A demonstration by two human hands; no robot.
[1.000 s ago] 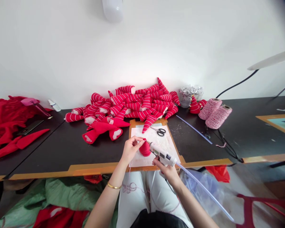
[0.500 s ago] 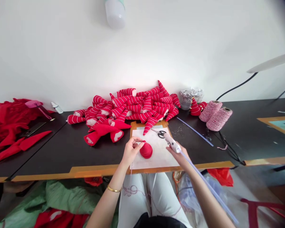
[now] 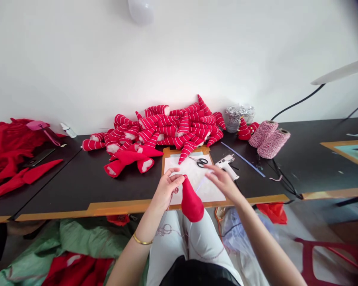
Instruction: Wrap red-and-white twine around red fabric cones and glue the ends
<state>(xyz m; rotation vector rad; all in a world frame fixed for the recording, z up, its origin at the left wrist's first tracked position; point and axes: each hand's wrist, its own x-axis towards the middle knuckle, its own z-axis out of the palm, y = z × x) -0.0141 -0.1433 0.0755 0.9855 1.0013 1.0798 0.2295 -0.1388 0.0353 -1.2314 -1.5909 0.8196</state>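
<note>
Glue gun (image 3: 226, 161): since set down near right hand (image 3: 226, 184) (empty, spread). Red cone (image 3: 192, 202): tip pinched by left hand (image 3: 165, 189), hanging between both.

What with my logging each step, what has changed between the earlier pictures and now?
The right hand has let go of the glue gun, which now lies on the table right of the white sheet. The red cone has swung its wide end toward the camera, over the table's near edge; the left hand still pinches its tip. The scissors, striped pile and twine spools stayed put.
</note>
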